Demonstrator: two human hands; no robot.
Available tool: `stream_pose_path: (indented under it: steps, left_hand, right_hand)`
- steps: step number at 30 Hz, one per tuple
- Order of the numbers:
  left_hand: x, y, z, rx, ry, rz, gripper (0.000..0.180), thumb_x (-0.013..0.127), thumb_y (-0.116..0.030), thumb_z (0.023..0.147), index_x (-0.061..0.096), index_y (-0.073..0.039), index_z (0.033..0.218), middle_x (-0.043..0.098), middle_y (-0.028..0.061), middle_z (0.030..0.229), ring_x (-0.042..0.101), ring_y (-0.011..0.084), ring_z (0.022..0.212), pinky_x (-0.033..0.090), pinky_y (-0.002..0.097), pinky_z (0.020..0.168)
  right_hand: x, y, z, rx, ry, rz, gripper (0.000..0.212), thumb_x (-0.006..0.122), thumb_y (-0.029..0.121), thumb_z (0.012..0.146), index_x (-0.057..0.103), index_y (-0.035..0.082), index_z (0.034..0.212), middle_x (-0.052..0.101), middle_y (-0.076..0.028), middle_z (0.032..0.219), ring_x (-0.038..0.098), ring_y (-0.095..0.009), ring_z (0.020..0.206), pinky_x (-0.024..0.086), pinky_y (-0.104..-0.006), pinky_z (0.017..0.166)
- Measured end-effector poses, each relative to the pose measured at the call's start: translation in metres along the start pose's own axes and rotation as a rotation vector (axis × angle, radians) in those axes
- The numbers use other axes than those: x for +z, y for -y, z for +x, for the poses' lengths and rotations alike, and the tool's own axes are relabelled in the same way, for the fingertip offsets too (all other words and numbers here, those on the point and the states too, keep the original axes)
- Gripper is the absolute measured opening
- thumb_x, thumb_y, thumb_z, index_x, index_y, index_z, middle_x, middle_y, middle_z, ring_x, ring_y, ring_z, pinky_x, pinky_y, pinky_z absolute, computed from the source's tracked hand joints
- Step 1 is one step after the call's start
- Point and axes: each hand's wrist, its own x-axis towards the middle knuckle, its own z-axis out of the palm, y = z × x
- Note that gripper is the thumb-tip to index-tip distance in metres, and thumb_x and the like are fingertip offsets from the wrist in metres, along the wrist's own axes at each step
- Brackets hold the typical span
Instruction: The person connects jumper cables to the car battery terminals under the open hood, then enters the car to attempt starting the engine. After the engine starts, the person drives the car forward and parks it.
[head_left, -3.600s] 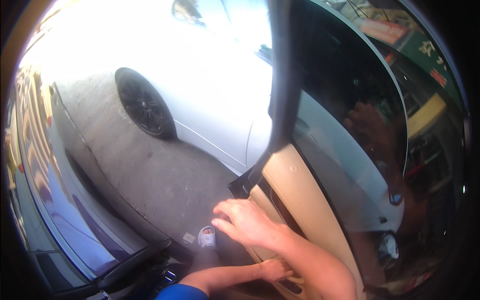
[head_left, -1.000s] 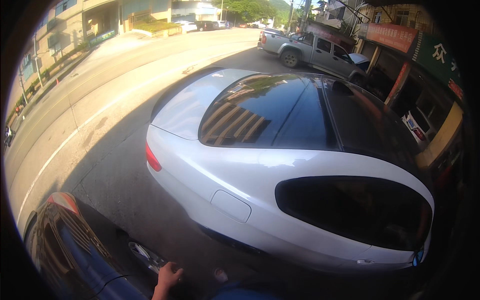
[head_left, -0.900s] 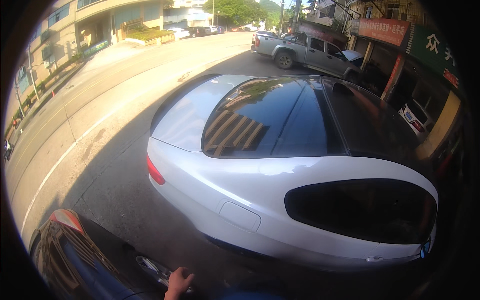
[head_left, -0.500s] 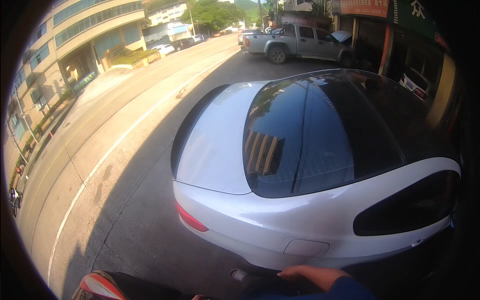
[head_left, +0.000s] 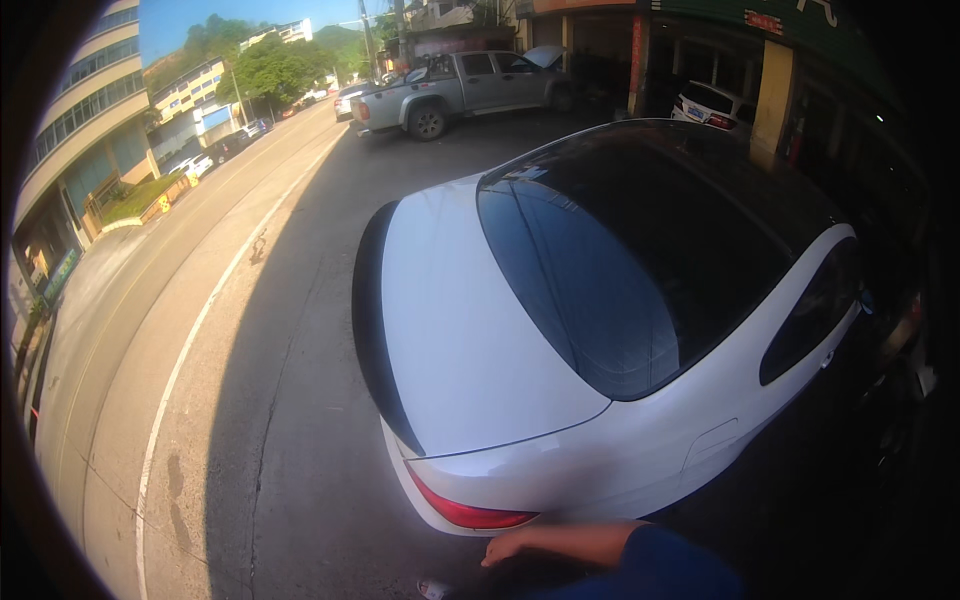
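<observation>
My right hand [head_left: 505,548] hangs low at the lower middle, its bare forearm coming out of a dark blue sleeve [head_left: 660,565]. The fingers look curled together, slightly blurred, and nothing shows in them. Just beyond it is the rear corner of a white car [head_left: 470,320], with a red tail light [head_left: 465,508] nearest the hand; they appear apart. A black spoiler [head_left: 375,320] runs along the boot lid's edge, and the dark rear window [head_left: 610,270] slopes up to a black roof. My left hand is out of the picture. Below shows part of a sandalled foot [head_left: 432,590].
A silver pickup [head_left: 460,95] with its bonnet raised stands farther off, before open shopfronts. Inside one is another white car [head_left: 708,105]. On the left a sunlit road [head_left: 130,380] with a white line runs along the shaded paving [head_left: 300,450].
My view has shifted toward the car's rear, so the tail light and boot look nearer. My right hand shows farther left. The red-and-white object at the lower left has left the picture.
</observation>
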Motion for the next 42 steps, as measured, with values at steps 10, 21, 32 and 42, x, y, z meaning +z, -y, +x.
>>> stream_pose_path:
  steps: [10,21,32,42]
  left_hand:
    - [-0.244,-0.193,0.307,0.505,0.314,0.372,0.028,0.073,-0.028,0.102,0.077,-0.007,0.12,0.081,0.0151,0.107,0.075,0.0282,0.101,0.06,0.0425,0.09]
    - [-0.293,-0.203,0.484,0.643,0.686,0.664,0.025,0.071,-0.028,0.103,0.078,-0.009,0.116,0.081,0.0141,0.105,0.075,0.0272,0.099,0.06,0.0435,0.089]
    - [-0.203,-0.273,0.5,1.223,1.123,0.769,0.024,0.072,-0.029,0.103,0.077,-0.007,0.113,0.081,0.0129,0.101,0.076,0.0314,0.099,0.06,0.042,0.087]
    - [0.088,-0.35,0.176,1.545,1.567,0.811,0.041,0.072,-0.039,0.103,0.074,-0.006,0.128,0.076,0.0168,0.126,0.075,0.0302,0.114,0.061,0.0405,0.094]
  right_hand:
    - [-0.063,0.157,0.103,-0.064,-0.563,0.241,0.057,0.063,0.052,0.105,0.079,-0.002,0.112,0.079,-0.019,0.104,0.073,-0.031,0.1,0.054,-0.0465,0.091]
    - [-0.057,0.251,0.158,0.03,-0.939,0.528,0.045,0.065,0.045,0.102,0.08,0.003,0.104,0.079,-0.013,0.097,0.074,-0.026,0.095,0.055,-0.045,0.084]
    - [0.174,0.297,0.104,0.677,-1.353,1.091,0.046,0.061,0.047,0.109,0.075,0.004,0.101,0.073,-0.012,0.091,0.069,-0.026,0.085,0.052,-0.0466,0.079]
    - [0.273,0.177,-0.066,0.699,-1.602,0.955,0.053,0.057,0.052,0.109,0.075,0.004,0.121,0.077,-0.02,0.115,0.072,-0.04,0.114,0.054,-0.0507,0.099]
